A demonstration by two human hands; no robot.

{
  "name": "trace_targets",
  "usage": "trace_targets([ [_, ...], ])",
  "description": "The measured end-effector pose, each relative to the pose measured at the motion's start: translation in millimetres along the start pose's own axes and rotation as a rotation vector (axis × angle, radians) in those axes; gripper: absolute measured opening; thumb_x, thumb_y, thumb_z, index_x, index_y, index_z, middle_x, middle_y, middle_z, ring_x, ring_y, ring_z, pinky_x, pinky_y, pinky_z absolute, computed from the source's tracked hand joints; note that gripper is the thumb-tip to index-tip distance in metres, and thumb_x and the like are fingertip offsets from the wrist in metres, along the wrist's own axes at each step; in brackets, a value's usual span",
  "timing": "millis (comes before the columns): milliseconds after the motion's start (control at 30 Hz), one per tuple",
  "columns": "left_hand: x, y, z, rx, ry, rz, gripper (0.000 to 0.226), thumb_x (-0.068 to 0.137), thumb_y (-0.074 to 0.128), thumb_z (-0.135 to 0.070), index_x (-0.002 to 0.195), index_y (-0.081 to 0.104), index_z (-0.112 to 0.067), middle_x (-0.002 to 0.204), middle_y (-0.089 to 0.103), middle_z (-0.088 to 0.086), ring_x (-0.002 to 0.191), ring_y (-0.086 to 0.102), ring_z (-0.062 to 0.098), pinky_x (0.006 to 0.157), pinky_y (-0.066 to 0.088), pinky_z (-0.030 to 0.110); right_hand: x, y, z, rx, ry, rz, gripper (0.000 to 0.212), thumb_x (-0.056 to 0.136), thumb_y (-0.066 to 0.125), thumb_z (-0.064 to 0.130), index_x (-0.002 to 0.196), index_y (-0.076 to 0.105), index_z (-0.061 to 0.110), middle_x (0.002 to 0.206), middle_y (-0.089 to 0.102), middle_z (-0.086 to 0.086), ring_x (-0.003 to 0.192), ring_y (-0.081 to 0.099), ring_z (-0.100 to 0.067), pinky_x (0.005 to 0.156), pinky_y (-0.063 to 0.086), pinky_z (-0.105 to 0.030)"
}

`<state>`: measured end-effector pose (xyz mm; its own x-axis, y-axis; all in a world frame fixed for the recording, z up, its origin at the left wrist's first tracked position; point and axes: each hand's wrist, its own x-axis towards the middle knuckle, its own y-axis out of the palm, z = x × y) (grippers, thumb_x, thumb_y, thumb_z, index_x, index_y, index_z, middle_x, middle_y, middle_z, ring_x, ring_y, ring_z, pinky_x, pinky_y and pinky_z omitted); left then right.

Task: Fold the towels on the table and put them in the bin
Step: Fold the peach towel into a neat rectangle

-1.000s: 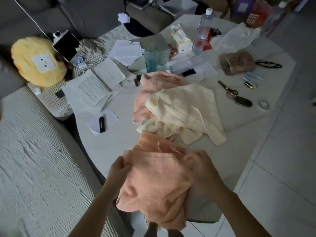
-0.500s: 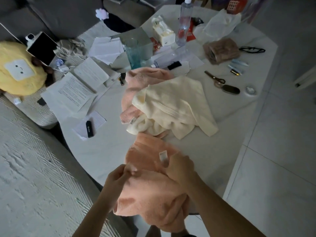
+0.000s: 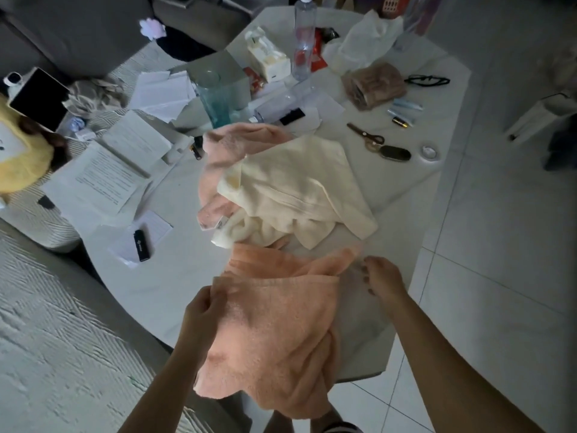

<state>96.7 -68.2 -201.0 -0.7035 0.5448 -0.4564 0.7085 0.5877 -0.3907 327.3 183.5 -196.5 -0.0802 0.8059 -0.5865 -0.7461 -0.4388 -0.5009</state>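
Observation:
An orange towel drapes over the near edge of the white table, its lower part hanging off toward the floor. My left hand pinches the towel's upper left corner. My right hand hovers just right of the towel's far right corner, fingers loosely curled and apart, holding nothing that I can see. Behind the orange towel lie a crumpled cream towel and, partly under it, a pink towel. No bin is clearly in view.
Papers, a black lighter, a teal glass, a clear bottle, a tissue box, scissors, glasses and small items crowd the far half. A sofa with a yellow plush sits left; tiled floor lies right.
My right hand has let go of the orange towel's middle and moved out to the right. The towel's far right corner now lies spread on the table. My left hand stays on its corner.

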Motion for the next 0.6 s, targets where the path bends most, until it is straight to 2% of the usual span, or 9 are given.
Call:
trace_targets([
  [67,5,3,1,0.010,-0.033,0.036,0.026,0.100,0.056,-0.035,0.089,0.066,-0.015,0.075,0.063,0.012,0.065,0.053,0.018,0.056,0.042,0.031,-8,11,-14,0.026,0.053,0.123,0.024,0.100,0.047,0.024,0.091,0.066,0.013,0.104,0.071,-0.020,0.086,0.066,-0.029,0.075,0.050,-0.036],
  [133,7,5,4,0.018,-0.053,0.066,0.022,0.097,0.061,-0.031,0.088,0.067,-0.012,0.078,0.065,0.017,0.068,0.053,0.022,0.058,0.042,0.032,-26,22,-25,0.072,0.038,0.248,0.019,0.100,0.051,0.029,0.089,0.066,0.024,0.096,0.074,-0.010,0.071,0.065,-0.017,0.062,0.048,-0.028],
  [200,7,4,6,0.005,-0.079,0.106,0.019,0.094,0.066,-0.028,0.086,0.068,-0.011,0.077,0.066,0.017,0.068,0.055,0.023,0.059,0.042,0.032,-44,29,-34,0.058,-0.029,0.348,0.010,0.097,0.056,0.034,0.094,0.066,0.033,0.092,0.073,0.003,0.067,0.065,-0.004,0.055,0.048,-0.022],
  [233,7,3,7,0.002,-0.096,0.133,0.018,0.092,0.069,-0.027,0.085,0.069,-0.011,0.074,0.066,0.015,0.068,0.056,0.023,0.059,0.043,0.032,-49,33,-38,0.069,-0.057,0.391,0.006,0.096,0.059,0.034,0.098,0.065,0.036,0.094,0.072,0.009,0.069,0.065,0.002,0.056,0.048,-0.017],
  [300,6,1,11,0.009,-0.119,0.185,0.017,0.090,0.071,-0.026,0.081,0.070,-0.012,0.070,0.067,0.010,0.068,0.058,0.023,0.060,0.044,0.033,-55,38,-44,0.102,-0.076,0.443,0.021,0.093,0.065,0.028,0.112,0.059,0.034,0.105,0.068,0.014,0.088,0.066,0.002,0.069,0.052,-0.016],
  [367,4,-1,13,0.012,-0.119,0.194,0.018,0.090,0.071,-0.028,0.077,0.071,-0.017,0.068,0.067,0.010,0.067,0.059,0.023,0.059,0.046,0.032,-56,39,-45,0.062,-0.059,0.424,0.017,0.090,0.066,0.021,0.107,0.064,0.021,0.099,0.070,0.006,0.089,0.065,-0.009,0.077,0.052,-0.025],
  [433,2,-4,14,-0.013,-0.106,0.162,0.021,0.092,0.067,-0.035,0.075,0.071,-0.022,0.070,0.067,0.009,0.068,0.061,0.023,0.059,0.048,0.032,-55,36,-45,0.011,-0.061,0.391,0.008,0.087,0.064,0.016,0.091,0.070,0.011,0.086,0.072,-0.003,0.077,0.062,-0.012,0.070,0.047,-0.029],
  [533,3,-9,10,-0.089,-0.095,0.098,0.024,0.091,0.064,-0.042,0.080,0.070,-0.022,0.077,0.066,0.016,0.073,0.061,0.027,0.065,0.049,0.038,-55,30,-45,0.033,-0.050,0.322,0.016,0.086,0.062,0.015,0.070,0.062,0.015,0.066,0.064,0.004,0.065,0.056,-0.012,0.062,0.040,-0.028],
  [600,6,-12,1,-0.122,-0.055,0.054,0.032,0.084,0.063,-0.048,0.080,0.065,-0.016,0.073,0.059,0.016,0.070,0.053,0.025,0.063,0.044,0.039,-58,26,-47,0.081,-0.069,0.233,0.025,0.088,0.060,0.011,0.065,0.052,0.016,0.061,0.053,0.003,0.062,0.048,-0.014,0.060,0.035,-0.031],
])
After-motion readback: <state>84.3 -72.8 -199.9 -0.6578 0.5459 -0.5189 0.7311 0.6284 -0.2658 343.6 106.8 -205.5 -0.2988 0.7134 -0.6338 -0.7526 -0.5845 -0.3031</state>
